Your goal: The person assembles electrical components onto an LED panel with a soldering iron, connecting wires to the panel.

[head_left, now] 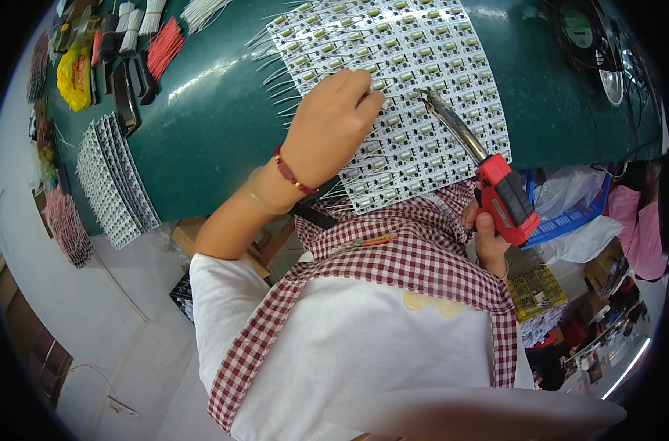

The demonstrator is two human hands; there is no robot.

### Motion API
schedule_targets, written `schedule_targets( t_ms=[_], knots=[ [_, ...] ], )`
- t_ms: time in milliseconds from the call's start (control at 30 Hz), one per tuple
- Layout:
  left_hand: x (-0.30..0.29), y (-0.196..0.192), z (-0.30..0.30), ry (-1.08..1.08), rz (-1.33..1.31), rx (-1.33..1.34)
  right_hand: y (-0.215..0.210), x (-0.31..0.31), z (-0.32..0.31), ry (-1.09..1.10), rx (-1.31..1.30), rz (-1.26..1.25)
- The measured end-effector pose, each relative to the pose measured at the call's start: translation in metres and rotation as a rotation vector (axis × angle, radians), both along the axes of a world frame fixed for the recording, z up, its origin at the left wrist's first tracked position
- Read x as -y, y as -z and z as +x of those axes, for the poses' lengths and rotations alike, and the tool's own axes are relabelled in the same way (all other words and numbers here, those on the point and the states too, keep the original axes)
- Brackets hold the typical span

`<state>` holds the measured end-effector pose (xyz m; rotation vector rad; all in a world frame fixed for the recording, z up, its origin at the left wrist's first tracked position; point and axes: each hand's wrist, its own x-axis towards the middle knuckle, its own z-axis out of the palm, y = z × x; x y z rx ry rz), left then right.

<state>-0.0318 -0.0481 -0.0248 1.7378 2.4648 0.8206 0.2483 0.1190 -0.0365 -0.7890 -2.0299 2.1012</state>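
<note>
Head view: the left hand (pixel 333 126) rests with curled fingers pressed down on a large white panel of small circuit boards (pixel 393 95), each board carrying a pale yellow-green component. The panel lies flat on the dark green table (pixel 209 117), its near edge hanging slightly over the table's rim above the person's red-checked apron (pixel 415 257). This grip is not closed around anything; the fingertips simply pin the panel in place.

The right hand (pixel 488 239) is clenched around the red plastic handle of a soldering gun with a long metal barrel (pixel 481 165), whose tip reaches a board near the panel's middle, just beside the left fingertips.

The panel looks thin, light and somewhat flexible, scored into many small pieces, so it probably snaps or bends if lifted by one corner; it is best held flat by its edges or pressed down from above. Fine wire leads bristle along its left edge and look easily bent. The barrel is likely hot, so only the red handle is safe to hold.

Further left lie a stack of similar white panels (pixel 114 180) and bundles of red wires (pixel 164 45).
</note>
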Motion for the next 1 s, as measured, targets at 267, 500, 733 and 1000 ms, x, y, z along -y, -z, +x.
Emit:
schedule_targets(
  t_ms=[267,500,733,1000],
  knots=[
    [-0.004,0.016,0.024,-0.028,0.173,0.042,-0.001,-0.004,-0.002,-0.027,-0.091,-0.185],
    [-0.006,0.025,0.027,-0.055,0.169,-0.045,0.006,-0.003,0.009,-0.053,0.062,-0.031],
    [-0.007,0.025,0.028,-0.075,0.161,-0.042,0.024,-0.007,0.009,-0.067,0.096,0.195],
    [-0.008,0.027,0.027,-0.059,0.196,-0.027,0.021,-0.007,0.010,-0.048,0.032,0.231]
  ],
)
